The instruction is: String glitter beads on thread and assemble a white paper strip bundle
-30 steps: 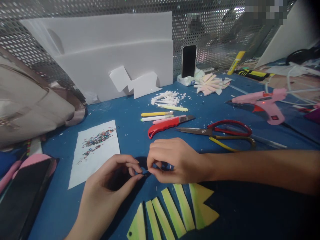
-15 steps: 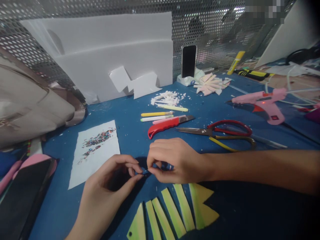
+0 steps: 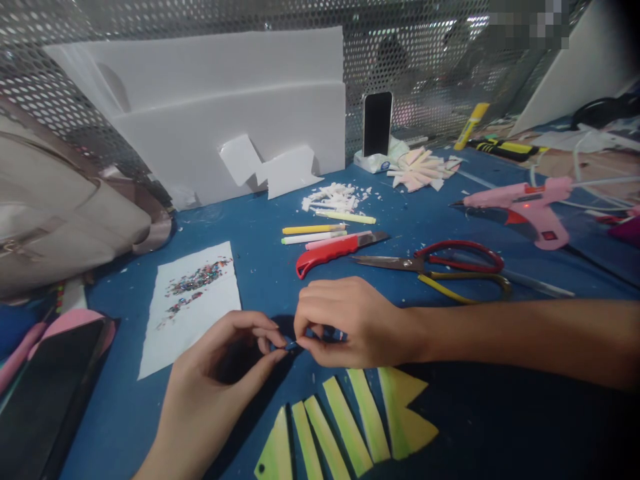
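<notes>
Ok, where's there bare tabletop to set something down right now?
One patch of table lies between the paper with colourful bits and the red cutter, beyond the left hand. Another, dimmer one lies right of the notched green-yellow piece, nearer the wearer than the right forearm. It is crowded beyond the right hand, where markers, cutter and scissors sit close together.

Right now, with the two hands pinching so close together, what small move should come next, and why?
I'd perhaps hold the left hand steady and ease the right hand slightly toward it: their pinches nearly meet at a tiny thing, too small to identify, and the yellow-green strips lie nearby, where it might drop.
</notes>
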Motion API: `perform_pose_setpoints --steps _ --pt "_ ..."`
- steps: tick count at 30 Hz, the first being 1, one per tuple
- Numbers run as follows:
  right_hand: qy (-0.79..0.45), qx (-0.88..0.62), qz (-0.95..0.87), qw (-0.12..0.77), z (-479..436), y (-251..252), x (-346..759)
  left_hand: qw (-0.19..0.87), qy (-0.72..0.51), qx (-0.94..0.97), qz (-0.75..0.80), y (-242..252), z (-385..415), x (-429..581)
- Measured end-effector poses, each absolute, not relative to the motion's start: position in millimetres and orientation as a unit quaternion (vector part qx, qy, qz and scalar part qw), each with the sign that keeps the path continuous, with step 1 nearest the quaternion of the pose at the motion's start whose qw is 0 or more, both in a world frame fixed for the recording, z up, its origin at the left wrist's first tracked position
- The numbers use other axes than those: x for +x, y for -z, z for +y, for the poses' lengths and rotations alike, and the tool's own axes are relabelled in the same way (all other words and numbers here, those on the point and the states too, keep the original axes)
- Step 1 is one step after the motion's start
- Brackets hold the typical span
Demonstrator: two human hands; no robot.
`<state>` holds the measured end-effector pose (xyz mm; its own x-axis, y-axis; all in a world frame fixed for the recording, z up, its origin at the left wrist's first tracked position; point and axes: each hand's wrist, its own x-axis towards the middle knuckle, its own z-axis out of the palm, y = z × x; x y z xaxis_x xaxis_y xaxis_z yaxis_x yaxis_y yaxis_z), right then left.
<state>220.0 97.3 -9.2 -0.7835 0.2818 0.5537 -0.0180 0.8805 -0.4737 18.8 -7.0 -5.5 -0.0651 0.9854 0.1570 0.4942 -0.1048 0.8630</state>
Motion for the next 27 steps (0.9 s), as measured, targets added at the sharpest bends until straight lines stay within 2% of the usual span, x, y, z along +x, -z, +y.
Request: perform_pose_setpoints --steps 14,27 --pt "-0.143 -0.057 -0.94 0.304 95.1 9.9 219.0 0.263 -0.409 0.637 0.598 4.2 -6.1 21.1" --pt "-0.13 -0.042 -0.948 0.289 95.4 16.3 217.4 0.347 -0.421 0.6 0.585 3.3 -1.7 25.9"
